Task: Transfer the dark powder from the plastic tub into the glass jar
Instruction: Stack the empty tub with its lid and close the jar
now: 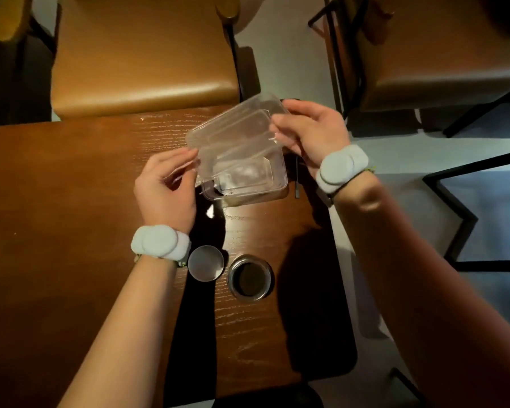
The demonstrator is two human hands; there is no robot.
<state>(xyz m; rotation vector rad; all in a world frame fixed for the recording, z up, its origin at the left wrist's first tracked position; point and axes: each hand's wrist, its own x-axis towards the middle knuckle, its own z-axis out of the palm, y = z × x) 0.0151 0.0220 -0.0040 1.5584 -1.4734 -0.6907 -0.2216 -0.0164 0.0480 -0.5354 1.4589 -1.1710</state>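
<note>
A clear plastic tub (273, 184) stands on the wooden table (71, 187), looking nearly empty with a little dark residue at its near left corner. Its clear lid (233, 125) is tilted above the tub. My left hand (167, 187) pinches the lid's near left edge and my right hand (309, 134) grips its far right edge. Nearer to me, an open glass jar (250, 277) holds dark powder. The jar's round metal lid (205, 263) lies just left of it, beside my left wrist.
A thin dark stick-like object (297, 181) lies right of the tub near the table's right edge. Two brown padded chairs (142, 54) (442, 54) stand beyond the table. Black metal frame legs (465, 219) stand on the pale floor to the right.
</note>
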